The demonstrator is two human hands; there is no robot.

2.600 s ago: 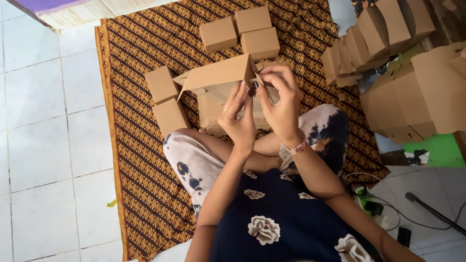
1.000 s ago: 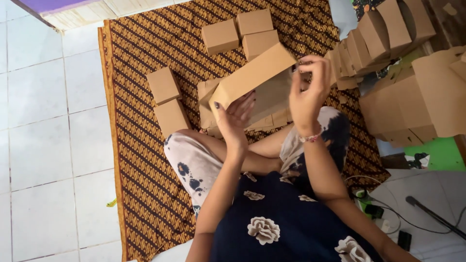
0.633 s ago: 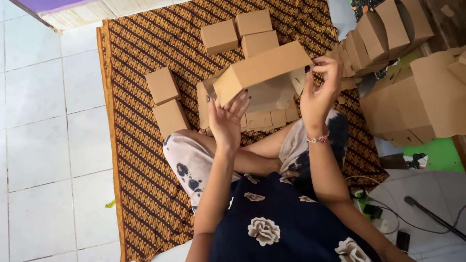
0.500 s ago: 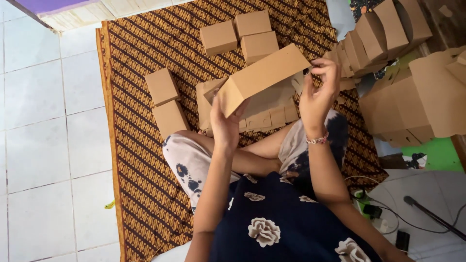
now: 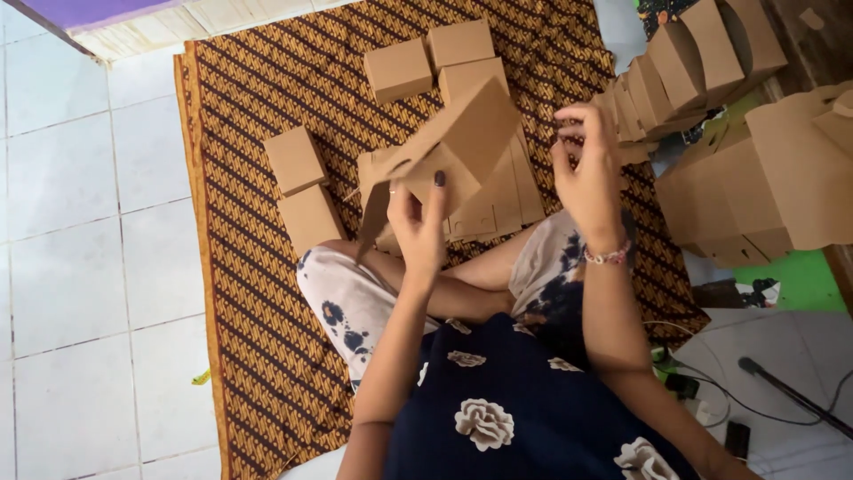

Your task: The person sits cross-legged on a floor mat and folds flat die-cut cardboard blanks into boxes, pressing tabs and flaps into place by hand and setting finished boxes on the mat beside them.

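— Sitting cross-legged on the patterned mat [image 5: 258,293], is that how the person works?

— Yes, knees in pale printed trousers, a dark flowered top nearest the camera. Just above the lap, the left hand [image 5: 418,222] is clamped on a half-folded cardboard box [image 5: 444,147]: thumb on the near face, fingers behind, one dark-painted nail showing. The box is held in the air, tilted, with one flap hanging down on its left.

— And the other hand?

— The right hand [image 5: 586,169] is raised just beside the box's right edge, apart from it as far as I can tell. Its fingers are curled loosely together at the tips and hold nothing I can see. A beaded bracelet [image 5: 609,255] sits on that wrist.

— What lies under the box?

— A pile of flat cardboard blanks [image 5: 498,200] on the mat, right behind the held box, partly hidden by it.

— Farther out?

— Two closed small boxes [image 5: 302,187] lie left of the pile. Three more finished boxes [image 5: 435,58] sit beyond it, near the mat's far edge. To the right, a leaning row of folded boxes [image 5: 684,71] and a larger heap of cardboard [image 5: 782,178] stand off the mat. White floor tiles [image 5: 80,222] run along the left side.
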